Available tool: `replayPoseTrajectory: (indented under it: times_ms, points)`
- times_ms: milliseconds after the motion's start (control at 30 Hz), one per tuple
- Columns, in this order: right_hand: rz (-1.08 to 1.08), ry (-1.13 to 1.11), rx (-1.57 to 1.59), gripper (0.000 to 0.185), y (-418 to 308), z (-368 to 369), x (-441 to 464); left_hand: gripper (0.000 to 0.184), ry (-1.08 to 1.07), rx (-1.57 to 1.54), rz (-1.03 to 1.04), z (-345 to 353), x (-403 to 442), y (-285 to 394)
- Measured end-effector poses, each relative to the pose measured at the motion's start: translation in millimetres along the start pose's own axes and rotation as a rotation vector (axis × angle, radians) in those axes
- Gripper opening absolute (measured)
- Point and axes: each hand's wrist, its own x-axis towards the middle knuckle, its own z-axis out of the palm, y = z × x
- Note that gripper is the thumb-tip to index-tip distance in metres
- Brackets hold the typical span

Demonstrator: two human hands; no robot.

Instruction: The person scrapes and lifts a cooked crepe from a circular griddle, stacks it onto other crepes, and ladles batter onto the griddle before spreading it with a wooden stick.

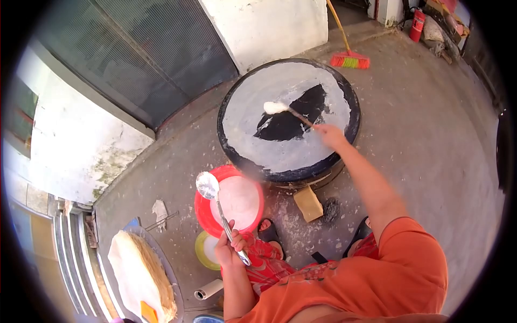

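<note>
A long-handled metal ladle coated in white is in my left hand, its bowl over the left side of a red basin holding white batter. My right hand grips a stick with a white-covered end, above the large round black griddle. A pale grey-white layer covers most of the griddle, with a dark uncovered patch across the middle.
At the lower left, a stack of thin round sheets bears an orange piece. A yellow-green bowl sits beside the basin. Near the griddle are a tan block and a broom. A red extinguisher stands at the back right.
</note>
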Motion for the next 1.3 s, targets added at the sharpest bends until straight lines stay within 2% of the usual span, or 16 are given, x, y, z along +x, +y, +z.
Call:
replayPoseTrajectory:
  times_ms: [33,100,233,300,333,400,500,567,633,700,767,933,1033,1100,1200,1300]
  points:
    - [-0.001,-0.002,0.000,0.029,-17.0,-4.9,-3.9,0.033,0.003,0.004,-0.004,0.7,-0.4,0.1]
    - [0.054,-0.283,-0.048,0.029,-61.7,-33.8,-18.6,0.033,0.008,0.003,-0.002,0.0,-2.8,0.7]
    - [0.113,-0.327,0.073,0.029,-41.4,-51.4,-10.5,0.032,-0.016,0.017,0.012,-5.2,-3.6,2.8]
    - [0.099,-0.006,0.068,0.026,-26.4,-18.3,-5.1,0.032,-0.039,0.035,0.029,-6.7,-4.4,2.8]
    - [0.100,-0.008,0.068,0.026,-30.3,-13.7,-4.8,0.032,-0.037,0.034,0.030,-5.4,-4.4,2.5]
    - [-0.083,-0.219,-0.040,0.026,-48.3,-3.9,-4.6,0.032,-0.010,0.015,0.025,-3.2,-6.0,3.3]
    - [-0.168,-0.364,-0.206,0.024,-53.9,-37.1,-4.5,0.031,-0.003,0.012,0.011,-4.1,-8.5,4.7]
    - [-0.085,-0.358,-0.302,0.025,-95.0,-93.4,-27.2,0.031,-0.020,0.000,0.002,-3.9,-9.2,6.6]
    - [-0.005,-0.357,-0.395,0.027,-108.0,-101.2,-44.0,0.032,-0.033,-0.015,-0.001,-7.1,-10.9,8.1]
    - [-0.080,0.097,-0.526,0.033,-99.1,-72.6,-66.4,0.032,-0.039,0.000,0.017,-10.0,-10.9,9.8]
    - [-0.253,0.186,-0.451,0.046,-101.4,-31.8,-89.5,0.032,-0.036,-0.003,0.011,-10.0,-10.0,9.6]
    - [-0.429,0.044,-0.533,0.039,-112.5,32.6,-117.8,0.034,-0.001,0.001,-0.013,-8.1,-14.0,9.2]
    - [-0.275,0.092,-0.702,0.031,-97.0,12.5,-99.2,0.034,-0.019,-0.021,-0.019,-10.0,-17.6,9.5]
    - [-0.136,0.093,-0.630,0.033,-104.4,-4.3,-95.1,0.034,-0.024,-0.008,-0.004,-15.0,-16.4,11.9]
    - [-0.131,0.143,-0.413,0.036,-105.5,11.3,-118.7,0.034,-0.029,-0.002,-0.001,-15.8,-15.4,15.3]
    - [-0.339,0.020,-0.491,0.043,-97.8,16.2,-134.5,0.033,-0.019,-0.021,-0.019,-13.7,-14.4,14.7]
